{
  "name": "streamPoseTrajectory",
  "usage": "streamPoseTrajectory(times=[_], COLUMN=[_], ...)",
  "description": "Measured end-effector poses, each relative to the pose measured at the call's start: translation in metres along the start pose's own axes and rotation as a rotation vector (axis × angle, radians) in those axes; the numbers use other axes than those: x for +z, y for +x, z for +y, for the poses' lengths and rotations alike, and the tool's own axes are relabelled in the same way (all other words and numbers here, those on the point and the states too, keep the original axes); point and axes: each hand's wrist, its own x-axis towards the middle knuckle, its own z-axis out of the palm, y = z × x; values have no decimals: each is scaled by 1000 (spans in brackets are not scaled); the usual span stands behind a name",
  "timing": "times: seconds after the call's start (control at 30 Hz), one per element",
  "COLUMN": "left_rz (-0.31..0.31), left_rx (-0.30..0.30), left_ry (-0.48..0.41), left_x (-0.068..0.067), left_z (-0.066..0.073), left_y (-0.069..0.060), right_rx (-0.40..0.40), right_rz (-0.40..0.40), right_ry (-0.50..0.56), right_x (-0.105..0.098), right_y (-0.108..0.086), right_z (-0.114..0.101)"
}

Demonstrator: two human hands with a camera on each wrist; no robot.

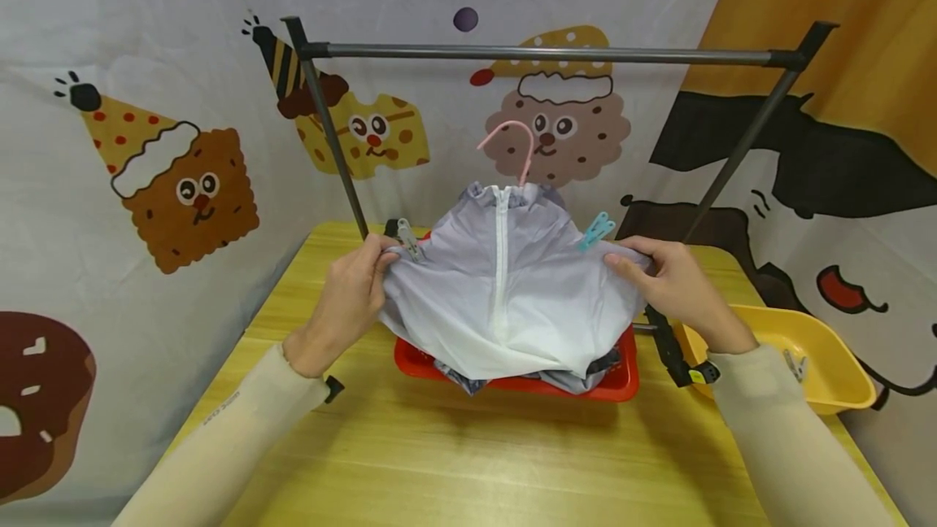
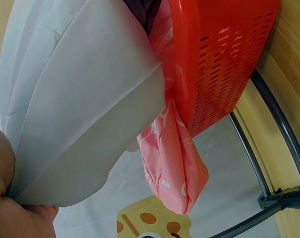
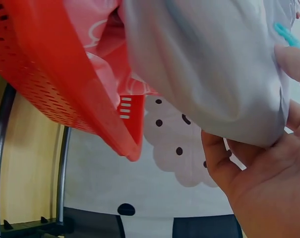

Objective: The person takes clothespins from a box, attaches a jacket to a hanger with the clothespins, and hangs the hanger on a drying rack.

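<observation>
A pale lavender-to-white zip-up jacket point(image 1: 542, 275) hangs on a pink hanger point(image 1: 529, 145), of which only the hook shows above the collar. On the left shoulder area sits a grey clothespin point(image 1: 408, 239); a teal clothespin point(image 1: 597, 230) is on the other side. My left hand point(image 1: 350, 299) pinches the jacket's left edge near the grey clothespin. With thumb and fingers, my right hand point(image 1: 681, 287) grips the right edge beside the teal one. Between the hands the fabric is spread out above a red basket point(image 1: 622, 381), hiding most of what lies inside.
Behind the jacket stands a dark metal rack with a horizontal bar point(image 1: 439, 52). A yellow basin point(image 1: 827, 381) holding a clothespin point(image 1: 795, 366) is at the right. Pink printed fabric point(image 2: 172, 158) hangs over the red basket's edge. All rests on a wooden table point(image 1: 468, 462).
</observation>
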Motion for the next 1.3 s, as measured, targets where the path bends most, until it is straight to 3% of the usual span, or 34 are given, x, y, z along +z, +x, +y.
streamPoseTrajectory(times=[0.57, 0.87, 1.3], left_rz=[-1, 4, 2], left_rx=[1, -13, -10], left_ry=[-13, -13, -19], left_x=[4, 5, 5], left_z=[-4, -5, -5], left_y=[-1, -1, -2], right_rx=[-37, -36, -52], right_rz=[13, 53, 48], right_ry=[105, 104, 83], right_x=[8, 11, 10], right_y=[-6, -7, -10], right_z=[10, 13, 13])
